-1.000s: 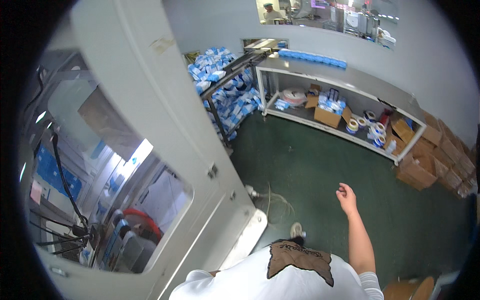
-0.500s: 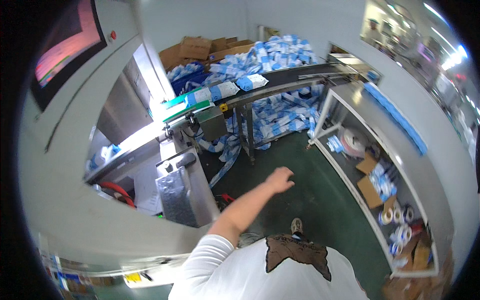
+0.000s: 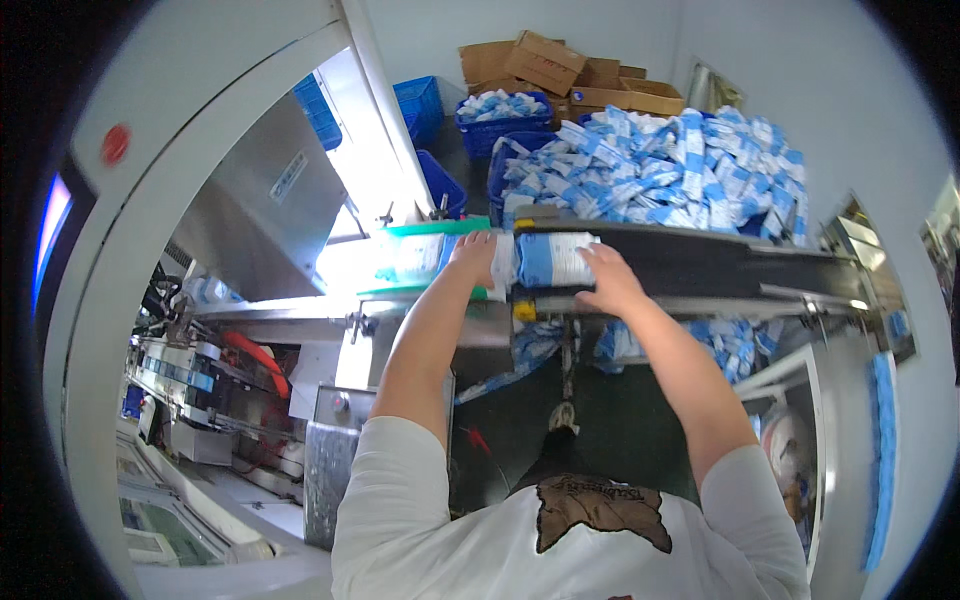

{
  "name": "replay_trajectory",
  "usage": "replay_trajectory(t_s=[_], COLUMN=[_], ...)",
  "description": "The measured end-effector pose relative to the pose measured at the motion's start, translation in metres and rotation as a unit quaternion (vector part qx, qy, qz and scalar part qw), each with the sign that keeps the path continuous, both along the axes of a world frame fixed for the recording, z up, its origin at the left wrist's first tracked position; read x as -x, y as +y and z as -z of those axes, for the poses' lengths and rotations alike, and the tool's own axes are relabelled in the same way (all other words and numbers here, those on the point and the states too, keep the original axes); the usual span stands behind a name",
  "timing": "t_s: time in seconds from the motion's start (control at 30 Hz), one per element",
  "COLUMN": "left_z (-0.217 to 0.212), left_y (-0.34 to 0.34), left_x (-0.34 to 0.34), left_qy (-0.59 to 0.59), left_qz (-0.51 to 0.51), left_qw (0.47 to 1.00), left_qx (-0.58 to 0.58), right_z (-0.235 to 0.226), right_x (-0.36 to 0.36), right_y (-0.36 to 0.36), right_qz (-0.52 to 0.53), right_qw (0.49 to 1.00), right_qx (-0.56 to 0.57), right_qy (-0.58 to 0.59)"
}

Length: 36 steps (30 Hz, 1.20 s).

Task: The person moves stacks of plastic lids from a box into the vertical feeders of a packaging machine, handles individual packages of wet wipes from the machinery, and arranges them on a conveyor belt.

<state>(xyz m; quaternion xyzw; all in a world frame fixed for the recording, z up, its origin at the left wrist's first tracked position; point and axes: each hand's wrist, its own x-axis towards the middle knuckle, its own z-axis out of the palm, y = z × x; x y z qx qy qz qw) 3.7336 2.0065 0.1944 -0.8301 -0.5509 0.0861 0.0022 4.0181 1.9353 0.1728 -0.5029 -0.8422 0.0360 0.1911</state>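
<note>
Soft blue-and-white packets lie in a row on the belt in front of me. My left hand [image 3: 476, 260] rests flat on top of the row, where the packet on the green-edged infeed [image 3: 400, 231] meets the one beside it. One packet [image 3: 552, 260] lies between my two hands on the black conveyor belt [image 3: 690, 262]. At its right end, the fingertips of my right hand [image 3: 614, 284] touch it, with thumb and fingers spread apart. Under my left palm, part of a packet is hidden. Another packet [image 3: 415, 256] shows left of that hand, washed out by bright light.
Behind the belt is a large heap of packets [image 3: 660, 165], with blue baskets [image 3: 503, 137] and cardboard boxes [image 3: 545, 62]. Machine housing [image 3: 230, 130] stands at the left. A metal shelf bench [image 3: 850, 430] is at the right. More packets [image 3: 700, 345] lie under the conveyor.
I have turned and come up to the conveyor. My left hand has gone from hanging over the floor to the packets, and my right hand has come into view at the packet's end.
</note>
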Motion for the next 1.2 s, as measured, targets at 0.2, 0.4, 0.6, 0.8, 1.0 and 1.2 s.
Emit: replay_trajectory(t_s=[0.2, 0.4, 0.6, 0.8, 1.0, 1.2], left_z=[0.027, 0.019, 0.018, -0.015, -0.032, -0.022], left_y=[0.045, 0.043, 0.056, 0.044, 0.04, 0.039], left_x=[0.041, 0.057, 0.069, 0.072, 0.01, -0.114], left_qy=[0.047, -0.06, -0.037, 0.018, -0.029, -0.202], left_qz=[-0.032, -0.018, -0.024, -0.047, 0.025, 0.23], left_qw=[0.99, 0.994, 0.992, 0.987, 0.991, 0.943], left_qx=[0.125, 0.093, 0.122, 0.155, 0.129, 0.127], right_z=[-0.008, -0.01, 0.002, 0.004, -0.001, 0.008], right_x=[0.075, 0.06, 0.04, 0.045, 0.02, -0.084], right_y=[0.1, 0.11, 0.124, 0.129, 0.127, 0.099], right_qz=[-0.082, -0.119, -0.141, -0.164, -0.128, -0.01], right_qw=[0.962, 0.962, 0.971, 0.974, 0.977, 0.988], right_qx=[0.172, 0.198, 0.153, 0.128, 0.167, 0.123], right_qy=[-0.196, -0.148, -0.115, -0.093, -0.024, 0.092])
